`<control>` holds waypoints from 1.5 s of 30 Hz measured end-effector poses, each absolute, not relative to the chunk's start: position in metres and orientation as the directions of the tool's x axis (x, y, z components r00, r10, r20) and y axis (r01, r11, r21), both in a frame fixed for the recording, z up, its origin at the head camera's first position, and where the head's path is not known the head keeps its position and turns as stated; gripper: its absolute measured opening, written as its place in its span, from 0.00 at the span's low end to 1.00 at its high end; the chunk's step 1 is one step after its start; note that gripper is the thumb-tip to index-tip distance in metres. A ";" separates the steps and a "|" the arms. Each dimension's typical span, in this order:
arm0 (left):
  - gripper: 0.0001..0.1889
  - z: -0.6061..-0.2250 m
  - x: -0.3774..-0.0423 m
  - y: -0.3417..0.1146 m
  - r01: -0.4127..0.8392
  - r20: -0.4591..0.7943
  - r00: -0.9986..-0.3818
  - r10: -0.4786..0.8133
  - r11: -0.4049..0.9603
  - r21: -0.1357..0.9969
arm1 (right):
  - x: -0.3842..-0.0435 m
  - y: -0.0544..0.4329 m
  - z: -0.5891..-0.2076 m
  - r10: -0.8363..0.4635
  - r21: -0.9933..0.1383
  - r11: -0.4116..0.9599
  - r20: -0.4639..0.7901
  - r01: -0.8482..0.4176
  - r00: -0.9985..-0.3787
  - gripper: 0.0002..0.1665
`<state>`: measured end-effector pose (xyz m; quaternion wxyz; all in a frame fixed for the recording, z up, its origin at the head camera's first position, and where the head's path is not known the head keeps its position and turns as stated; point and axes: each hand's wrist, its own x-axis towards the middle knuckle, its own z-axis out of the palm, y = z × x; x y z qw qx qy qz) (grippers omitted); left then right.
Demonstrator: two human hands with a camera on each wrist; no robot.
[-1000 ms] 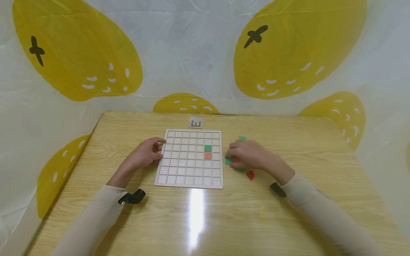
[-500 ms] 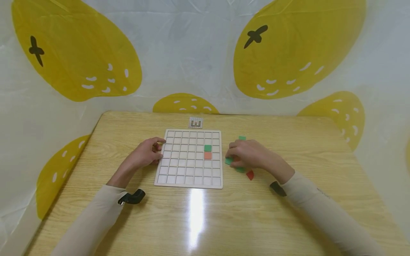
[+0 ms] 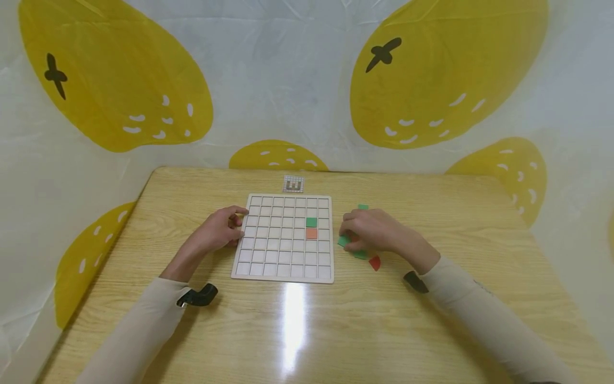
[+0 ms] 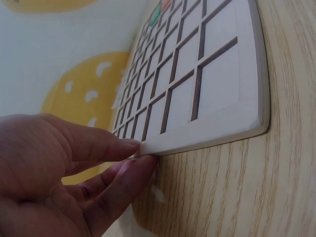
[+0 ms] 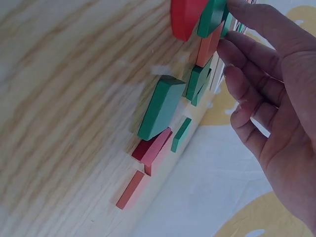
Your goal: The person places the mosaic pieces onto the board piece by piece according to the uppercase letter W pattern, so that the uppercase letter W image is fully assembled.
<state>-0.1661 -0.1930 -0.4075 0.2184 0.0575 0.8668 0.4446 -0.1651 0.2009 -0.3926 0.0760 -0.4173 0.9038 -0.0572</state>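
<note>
On the light wooden bench (image 3: 336, 330), the left hand (image 3: 217, 230) holds the white square grid board (image 3: 285, 237) at its 9 o'clock edge, thumb on top and a finger under the rim, a narrow pinching grip. One green tile (image 3: 312, 222) and one orange tile (image 3: 311, 233) sit in cells toward the board's 3 o'clock side. The right hand (image 3: 371, 230) rests at 3 o'clock of the board over a pile of loose green and red square tiles (image 5: 163, 106), fingers curled and touching them; whether the grip has closed on one cannot be told.
</note>
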 end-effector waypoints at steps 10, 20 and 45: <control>0.29 -0.409 -0.168 -0.193 -0.087 -0.327 -0.899 0.292 0.614 0.785 | -0.167 0.199 -0.390 -0.737 -0.221 0.672 -0.106 -0.707 -0.668 0.09; 0.29 -0.407 -0.166 -0.192 -0.096 -0.332 -0.900 0.283 0.613 0.784 | -0.172 0.194 -0.385 -0.751 -0.244 0.655 -0.099 -0.715 -0.653 0.11; 0.30 -0.407 -0.166 -0.191 -0.094 -0.329 -0.898 0.292 0.604 0.791 | -0.178 0.170 -0.375 -0.792 -0.215 0.607 -0.093 -0.765 -0.603 0.15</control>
